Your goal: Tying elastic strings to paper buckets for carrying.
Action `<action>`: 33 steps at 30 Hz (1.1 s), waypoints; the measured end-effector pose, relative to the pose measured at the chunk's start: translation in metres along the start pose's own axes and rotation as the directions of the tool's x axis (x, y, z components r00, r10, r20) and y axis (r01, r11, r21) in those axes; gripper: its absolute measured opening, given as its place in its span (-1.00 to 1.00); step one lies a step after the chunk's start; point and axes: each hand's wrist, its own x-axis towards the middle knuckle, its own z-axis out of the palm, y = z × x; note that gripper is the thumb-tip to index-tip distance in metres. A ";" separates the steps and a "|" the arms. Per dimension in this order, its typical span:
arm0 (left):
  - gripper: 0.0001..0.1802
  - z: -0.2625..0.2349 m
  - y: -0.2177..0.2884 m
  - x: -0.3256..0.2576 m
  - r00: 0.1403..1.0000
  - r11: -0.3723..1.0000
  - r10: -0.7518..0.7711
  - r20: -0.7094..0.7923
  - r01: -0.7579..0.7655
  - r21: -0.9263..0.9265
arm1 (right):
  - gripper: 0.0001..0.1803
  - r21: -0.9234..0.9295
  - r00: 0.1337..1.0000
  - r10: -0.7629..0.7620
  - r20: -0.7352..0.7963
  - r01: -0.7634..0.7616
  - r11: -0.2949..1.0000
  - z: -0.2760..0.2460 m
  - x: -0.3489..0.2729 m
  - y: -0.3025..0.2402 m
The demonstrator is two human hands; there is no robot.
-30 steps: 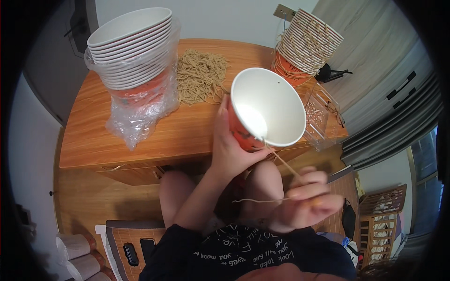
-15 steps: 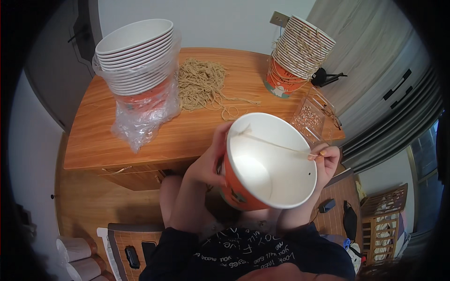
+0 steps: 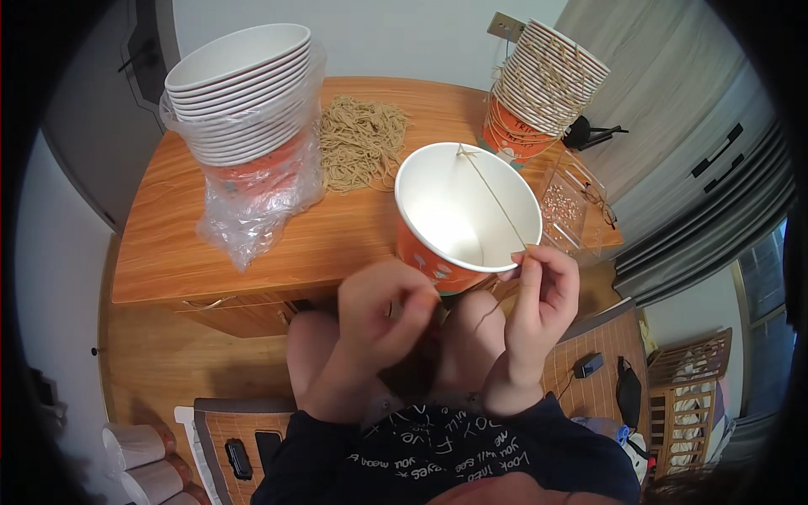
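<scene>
A paper bucket [image 3: 421, 247], white inside and orange outside, stands tilted before me by the table's front edge and above my thighs. A beige string [image 3: 497, 195] is knotted at its far rim and stretches across the opening to the near right rim. There my right hand [image 3: 543, 307] pinches the string between thumb and forefinger, its other fingers curled against the rim. My left hand [image 3: 383, 316] is off the bucket, just in front of it, slightly blurred. Its fingers are curled with thumb and forefinger together; what lies between them, if anything, is hidden.
On the wooden table [image 3: 353, 244] are a tall bucket stack in clear plastic [image 3: 240, 109], a pile of beige string [image 3: 358, 143], and a stack of strung buckets [image 3: 547, 80]. A clear tray of small pieces [image 3: 562, 206] and glasses [image 3: 599, 202] lie at the right.
The bucket has moved away from me and turned, bringing its knotted side to the far rim. My left hand has let go of its side. My right hand still pinches the string, now pulled tight.
</scene>
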 end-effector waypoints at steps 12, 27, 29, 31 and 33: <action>-0.71 0.024 -0.017 -0.006 0.773 0.938 -0.286 0.566 0.346 0.002 | -0.65 0.431 0.936 0.170 0.309 -0.297 0.852 0.004 -0.011 -0.005; -0.76 0.022 0.003 -0.012 0.970 0.730 -0.230 0.082 0.228 -0.644 | -0.91 0.324 0.855 0.190 0.482 -0.376 0.868 -0.041 -0.021 0.026; -0.76 0.019 0.004 -0.011 0.977 0.818 -0.215 -0.006 0.177 -0.548 | -0.91 0.289 0.848 0.202 0.490 -0.377 0.880 -0.044 -0.021 0.031; -0.75 0.022 0.005 -0.009 0.977 0.850 -0.212 -0.009 0.180 -0.495 | -0.91 0.279 0.848 0.251 0.466 -0.410 0.868 -0.047 -0.022 0.035; -0.75 0.022 0.003 -0.008 0.978 0.883 -0.210 -0.017 0.182 -0.433 | -0.91 0.176 0.881 0.228 0.415 -0.324 0.929 -0.045 -0.019 0.033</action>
